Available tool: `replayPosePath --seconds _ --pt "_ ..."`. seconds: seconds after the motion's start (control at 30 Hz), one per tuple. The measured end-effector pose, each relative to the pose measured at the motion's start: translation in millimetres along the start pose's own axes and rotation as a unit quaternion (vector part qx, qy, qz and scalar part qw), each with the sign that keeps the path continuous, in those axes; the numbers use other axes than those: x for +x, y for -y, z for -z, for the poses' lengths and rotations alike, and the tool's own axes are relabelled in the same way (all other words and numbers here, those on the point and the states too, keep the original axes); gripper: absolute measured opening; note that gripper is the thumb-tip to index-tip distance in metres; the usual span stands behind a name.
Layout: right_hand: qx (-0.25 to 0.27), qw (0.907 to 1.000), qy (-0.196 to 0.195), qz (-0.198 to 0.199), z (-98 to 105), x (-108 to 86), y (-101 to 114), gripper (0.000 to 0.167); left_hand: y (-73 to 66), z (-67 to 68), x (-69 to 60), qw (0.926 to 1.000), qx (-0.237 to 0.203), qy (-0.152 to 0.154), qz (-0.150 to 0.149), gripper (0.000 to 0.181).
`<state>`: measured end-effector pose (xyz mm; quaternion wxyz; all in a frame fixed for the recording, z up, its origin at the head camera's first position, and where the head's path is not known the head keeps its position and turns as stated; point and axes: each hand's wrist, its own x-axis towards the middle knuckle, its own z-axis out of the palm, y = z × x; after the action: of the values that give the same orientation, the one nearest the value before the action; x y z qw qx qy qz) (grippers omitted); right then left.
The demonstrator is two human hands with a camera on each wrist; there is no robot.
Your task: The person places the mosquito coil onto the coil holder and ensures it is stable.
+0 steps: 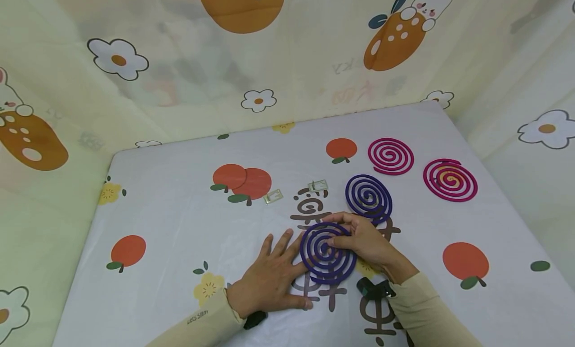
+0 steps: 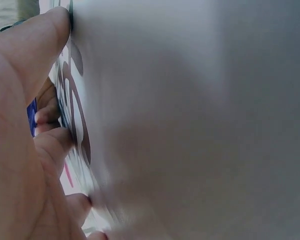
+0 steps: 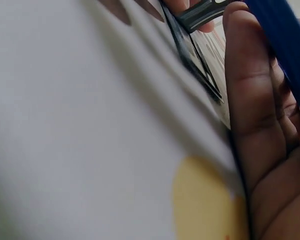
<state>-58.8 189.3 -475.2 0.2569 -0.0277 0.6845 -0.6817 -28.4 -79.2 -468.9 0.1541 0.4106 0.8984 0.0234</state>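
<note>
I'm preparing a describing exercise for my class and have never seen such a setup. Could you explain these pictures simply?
There is no robot here: a person works with two bare hands. The wide picture comes from a camera on the head, looking forward and down. The two close, tilted pictures come from cameras on each wrist.

On the patterned tablecloth lie two pink spirals, a second dark blue spiral and two small metal-looking pieces.

The right hand holds the nearest dark blue spiral, its thumb near the centre. The left hand rests with fingers spread beside that spiral; whether it touches it is hard to tell.
</note>
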Motion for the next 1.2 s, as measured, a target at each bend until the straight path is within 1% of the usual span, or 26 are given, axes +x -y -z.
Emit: replayPosePath --seconds 0.17,0.37,0.5,0.63,0.93,1.2 --pt "0.005 1.0 -0.006 0.0 -0.1 0.7 1.5 0.051 -1.6 0.8 -0.2 0.9999 0.012 -0.008 -0.006 0.098" --pt "-0.015 0.9999 -0.006 -0.003 0.7 0.7 2.1 0.054 -2.8 1.0 0.4 0.9997 0.023 -0.011 -0.007 0.097" --pt "-0.035 0.9994 -0.001 0.003 1.0 0.5 2.0 0.056 -3.0 0.9 0.7 0.9997 0.022 -0.011 -0.006 0.096" --pt "-0.05 0.9986 -0.001 0.016 0.2 1.1 1.8 0.054 -2.7 1.3 0.7 0.9997 0.022 -0.01 -0.005 0.096" --pt "-0.064 0.9975 -0.007 0.028 -2.6 2.6 3.7 0.05 -1.8 1.7 1.1 0.9998 0.02 -0.005 -0.003 0.096" --pt "-0.079 0.9964 -0.012 0.029 -3.6 1.1 2.7 0.05 -1.6 0.5 1.0 0.9999 0.011 -0.001 -0.002 0.096"
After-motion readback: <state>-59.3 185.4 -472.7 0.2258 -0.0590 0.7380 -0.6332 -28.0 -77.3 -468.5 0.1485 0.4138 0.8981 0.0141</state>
